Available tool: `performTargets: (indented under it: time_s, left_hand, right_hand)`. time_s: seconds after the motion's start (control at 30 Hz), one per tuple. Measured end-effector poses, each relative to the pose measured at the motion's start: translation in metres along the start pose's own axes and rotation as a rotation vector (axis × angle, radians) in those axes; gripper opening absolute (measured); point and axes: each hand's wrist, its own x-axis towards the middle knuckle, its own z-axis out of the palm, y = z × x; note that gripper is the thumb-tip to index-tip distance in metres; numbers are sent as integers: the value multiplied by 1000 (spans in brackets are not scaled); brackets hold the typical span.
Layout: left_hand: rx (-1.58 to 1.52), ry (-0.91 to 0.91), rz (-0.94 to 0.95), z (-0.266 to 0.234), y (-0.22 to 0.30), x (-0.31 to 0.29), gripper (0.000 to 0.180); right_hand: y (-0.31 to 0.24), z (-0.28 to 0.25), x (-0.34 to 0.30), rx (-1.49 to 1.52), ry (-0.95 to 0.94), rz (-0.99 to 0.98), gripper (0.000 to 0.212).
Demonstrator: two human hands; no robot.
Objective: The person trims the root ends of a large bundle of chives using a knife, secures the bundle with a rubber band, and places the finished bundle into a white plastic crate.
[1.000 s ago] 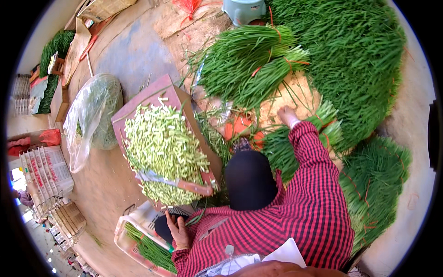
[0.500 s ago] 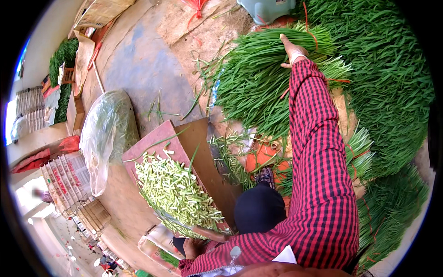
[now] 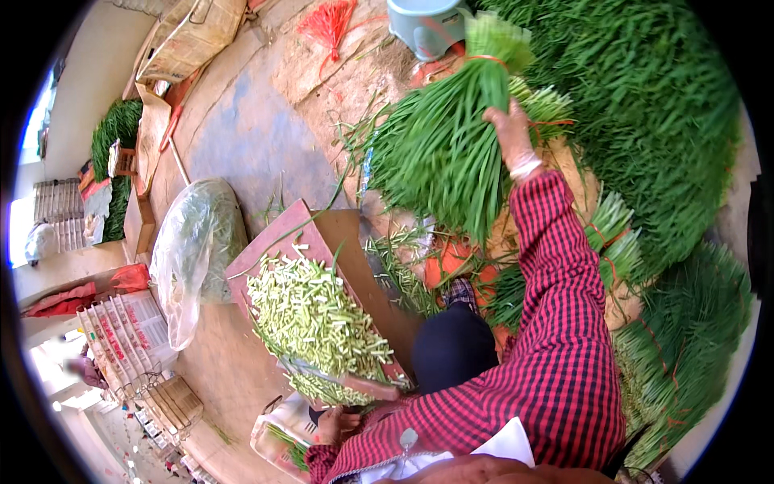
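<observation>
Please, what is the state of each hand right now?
Left hand: near the board; open or closed cannot be told.
Right hand: closed, holding a green bunch.

The leaf bundle [image 3: 459, 121] looks smooth, the bag [image 3: 208, 234] glossy plastic, the sleeve [image 3: 563, 278] matt cloth, the knife handle [image 3: 372, 388] wooden

The light is bright, glaring left; edges bow.

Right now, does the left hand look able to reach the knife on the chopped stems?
Probably yes. The left hand is near the knife handle, and nothing seems to cover the handle, though I cannot tell whether that hand is free.
</observation>
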Motion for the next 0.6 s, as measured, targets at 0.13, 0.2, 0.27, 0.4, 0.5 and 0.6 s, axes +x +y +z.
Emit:
performTargets:
  time_s: [0.13, 0.2, 0.27, 0.4, 0.5, 0.6]
  left_hand:
    - [195, 144, 354, -38, 53, -25, 42]
    - [-397, 73, 691, -66, 65, -17, 35]
    - [-487, -50, 1045, -77, 101, -31, 52]
    - [-676, -907, 1378, -68, 143, -106, 97]
    - [-838, -1021, 1594, -24, 122, -183, 94]
    - [-1192, -411, 1583, -43, 68, -197, 76]
  right_hand:
    - [-91, 26, -117, -34, -352, -92, 64]
    - [-134, 40, -174, -118, -613, -299, 70]
    - [-161, 60, -232, 55, -849, -381, 75]
    - [-203, 103, -346, -56, -1297, -522, 85]
    - [-190, 120, -431, -61, -1389, -723, 81]
    - [-183, 117, -491, -130, -1524, -609, 81]
